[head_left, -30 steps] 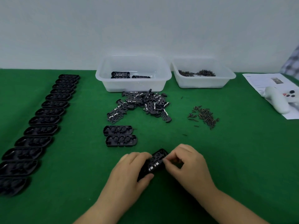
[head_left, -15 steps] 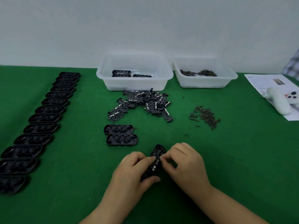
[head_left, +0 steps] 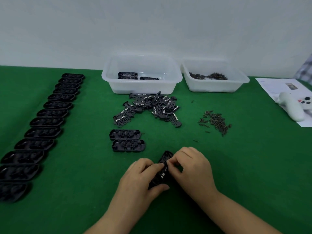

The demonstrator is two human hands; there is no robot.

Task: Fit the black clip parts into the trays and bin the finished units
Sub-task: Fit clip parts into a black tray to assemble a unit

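Note:
A black tray with a clip part in it [head_left: 164,168] is held between both hands near the table's front. My left hand [head_left: 140,179] grips its near end, thumb under and fingers over. My right hand [head_left: 192,168] pinches the clip part at the tray's top edge with curled fingers. Two more black trays [head_left: 127,140] lie side by side just beyond my left hand. A heap of loose black clip parts [head_left: 152,107] lies in front of the clear bin [head_left: 175,81], which holds a few finished units [head_left: 128,75].
A long row of several empty black trays [head_left: 45,122] runs down the left side. A second clear bin [head_left: 243,81] holds dark screws, and a loose pile of screws [head_left: 216,122] lies on the green cloth. A white controller [head_left: 290,107] rests on paper at the right.
The tray in my hands has turned from lying slanted toward the right to pointing almost straight away from me. My hands have closed in tighter over it.

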